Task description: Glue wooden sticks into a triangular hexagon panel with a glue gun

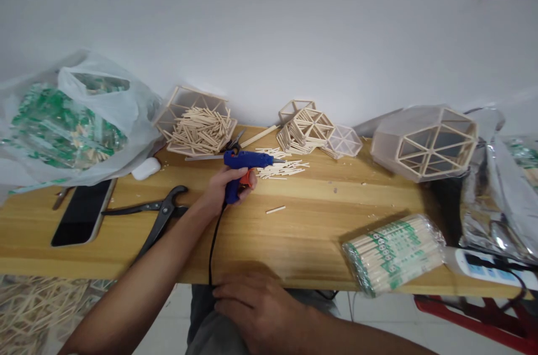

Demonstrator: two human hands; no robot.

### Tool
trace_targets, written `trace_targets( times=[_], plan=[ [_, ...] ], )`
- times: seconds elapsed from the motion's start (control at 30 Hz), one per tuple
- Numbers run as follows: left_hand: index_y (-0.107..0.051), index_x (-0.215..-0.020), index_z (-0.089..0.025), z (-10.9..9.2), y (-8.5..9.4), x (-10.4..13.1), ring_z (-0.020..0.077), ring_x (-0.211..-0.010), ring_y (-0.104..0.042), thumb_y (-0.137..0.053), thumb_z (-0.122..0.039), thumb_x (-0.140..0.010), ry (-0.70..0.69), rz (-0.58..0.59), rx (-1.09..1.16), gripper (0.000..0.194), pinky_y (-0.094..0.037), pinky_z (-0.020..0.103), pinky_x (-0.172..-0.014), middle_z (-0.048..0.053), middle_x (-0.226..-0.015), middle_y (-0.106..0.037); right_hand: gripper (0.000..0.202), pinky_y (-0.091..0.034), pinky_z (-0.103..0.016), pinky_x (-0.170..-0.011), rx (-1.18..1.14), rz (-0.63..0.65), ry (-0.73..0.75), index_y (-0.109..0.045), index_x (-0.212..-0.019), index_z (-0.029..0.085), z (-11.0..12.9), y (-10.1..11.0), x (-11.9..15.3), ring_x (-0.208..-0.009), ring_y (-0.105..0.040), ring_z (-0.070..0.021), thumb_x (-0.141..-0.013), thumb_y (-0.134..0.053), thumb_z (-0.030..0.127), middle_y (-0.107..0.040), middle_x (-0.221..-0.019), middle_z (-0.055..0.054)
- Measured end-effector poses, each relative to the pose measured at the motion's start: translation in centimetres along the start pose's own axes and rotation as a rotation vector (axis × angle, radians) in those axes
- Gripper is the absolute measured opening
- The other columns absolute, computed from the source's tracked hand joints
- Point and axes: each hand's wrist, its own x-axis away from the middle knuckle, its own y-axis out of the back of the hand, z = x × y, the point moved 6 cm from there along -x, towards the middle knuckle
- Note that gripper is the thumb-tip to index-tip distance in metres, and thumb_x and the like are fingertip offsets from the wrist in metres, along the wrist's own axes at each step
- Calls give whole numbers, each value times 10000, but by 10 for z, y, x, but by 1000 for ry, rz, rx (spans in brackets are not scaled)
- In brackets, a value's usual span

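My left hand (227, 190) is closed around the handle of a blue glue gun (247, 160) with an orange trigger. The gun's nozzle points right, over a loose pile of short wooden sticks (286, 169). Its black cord (215, 237) runs down to the table's front edge. My right hand (258, 307) lies low at that edge, above my lap, fingers loosely stretched to the left near the cord; nothing shows in it. One short stick (276, 209) lies alone mid-table. Behind the gun, a hexagonal stick frame (172, 114) holds a heap of cut sticks (202, 130).
Stacked stick frames (306, 130) and a covered hexagonal frame (432, 145) stand along the wall. Black cutters (163, 212), a phone (82, 214) and a white bag (138, 103) are left. A pack of sticks (395, 251) and a power strip (483, 268) are front right.
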Motion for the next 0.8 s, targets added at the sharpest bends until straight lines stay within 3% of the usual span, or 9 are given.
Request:
trace_targets(
  times=[0.23, 0.33, 0.43, 0.5, 0.57, 0.6, 0.67, 0.73, 0.8],
  plan=[
    [-653, -700, -134, -3, -1, 1, 85, -403, -455, -738, -502, -716, -4, -48, -10, 378, -294, 209, -313, 32, -665, -623, 297, -596, -295, -808, -19, -81, -259, -697, -1108, 172, -18, 26, 6, -935, -652, -196, -1007, -440, 64, -697, -1015, -92],
    [-658, -685, -130, -3, -1, 1, 89, -401, -451, -736, -513, -716, -3, -33, -23, 392, -298, 212, -317, 30, -631, -599, 267, -591, -248, -891, -183, -63, -257, -670, -1210, 170, -16, 23, -1, -1003, -691, -156, -1066, -449, 129, -733, -1106, -81],
    [-663, -696, -134, -1, 0, 0, 88, -418, -464, -727, -508, -730, 2, -27, -29, 381, -304, 211, -322, 38, -662, -616, 335, -525, -209, -1068, -283, 74, -91, -607, -1350, 136, 2, 13, -13, -1224, -675, -138, -1093, -537, 339, -745, -1277, -94],
    [-665, -702, -137, -1, 1, 0, 89, -416, -463, -725, -500, -729, 2, -46, -34, 369, -295, 213, -318, 38, -663, -620, 307, -498, -255, -1125, -214, 123, -7, -649, -1293, 154, 9, 16, -18, -1284, -653, -166, -1093, -537, 358, -783, -1190, -67],
    [-666, -693, -137, -1, 2, 0, 91, -403, -453, -732, -500, -713, -2, -72, -39, 370, -277, 218, -310, 31, -631, -607, 239, -532, -284, -1078, -130, 125, -62, -685, -1223, 182, 1, 32, -20, -1190, -691, -168, -1100, -496, 262, -794, -1083, -51],
    [-666, -690, -136, -2, 2, 0, 91, -397, -448, -736, -504, -706, -3, -81, -41, 374, -272, 220, -309, 26, -614, -600, 244, -549, -280, -1045, -108, 111, -107, -691, -1198, 179, -7, 44, -20, -1137, -702, -159, -1089, -473, 188, -782, -1109, -61],
    [-669, -688, -138, -2, 1, 0, 91, -385, -434, -736, -513, -707, -5, -86, -50, 381, -271, 220, -313, 11, -564, -573, 294, -547, -354, -1062, 0, 60, -194, -674, -1263, 164, -30, 76, -21, -1217, -655, -210, -1048, -482, 105, -736, -1228, -109],
    [-669, -692, -143, -2, 0, 0, 91, -377, -426, -731, -512, -721, -13, -82, -63, 376, -280, 218, -325, -5, -518, -542, 289, -535, -419, -1076, 128, 41, -263, -677, -1270, 156, -56, 107, -23, -1282, -602, -260, -1031, -521, 109, -657, -1362, -151],
    [-669, -700, -147, -2, 0, 0, 90, -374, -423, -726, -506, -737, -17, -80, -85, 366, -283, 215, -337, -15, -491, -521, 237, -560, -400, -985, 242, 111, -366, -711, -1193, 153, -85, 130, -25, -1157, -650, -258, -1056, -517, 152, -691, -1226, -145]
  ],
)
